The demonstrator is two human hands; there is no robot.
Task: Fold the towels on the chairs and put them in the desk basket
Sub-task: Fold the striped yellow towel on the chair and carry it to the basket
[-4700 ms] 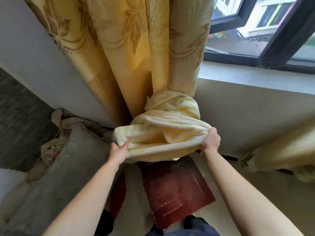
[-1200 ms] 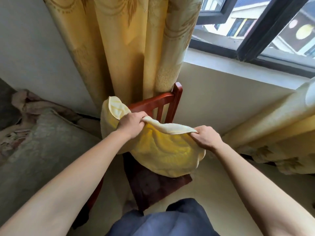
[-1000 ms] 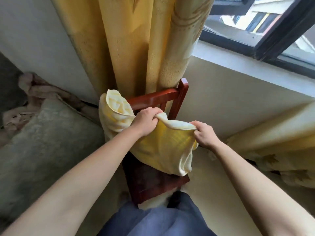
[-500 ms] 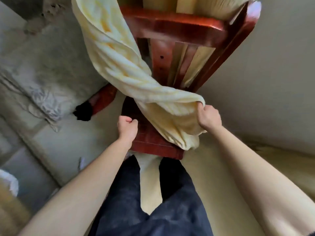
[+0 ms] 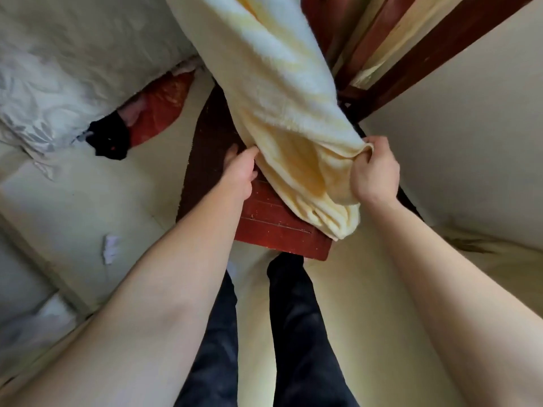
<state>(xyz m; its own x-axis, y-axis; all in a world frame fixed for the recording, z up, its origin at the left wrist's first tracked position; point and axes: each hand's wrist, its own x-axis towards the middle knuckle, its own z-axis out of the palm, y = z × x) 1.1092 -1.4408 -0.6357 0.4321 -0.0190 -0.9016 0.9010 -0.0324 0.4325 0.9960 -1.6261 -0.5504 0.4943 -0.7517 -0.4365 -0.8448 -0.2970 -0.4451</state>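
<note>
Over the seat of the wooden chair (image 5: 264, 221), the yellow towel (image 5: 282, 113) is judged unfolded as yet; folding and the basket remain. Its long axis runs from upper left down to lower right. A bunched edge is clenched in the right hand (image 5: 374, 171); the opposite edge is touched by the left hand (image 5: 239, 171), whose grip cannot be told.

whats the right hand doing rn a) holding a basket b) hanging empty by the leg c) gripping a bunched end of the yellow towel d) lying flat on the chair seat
c: the right hand has its fingers curled round a bunched end of the towel, just above the chair seat.
</note>
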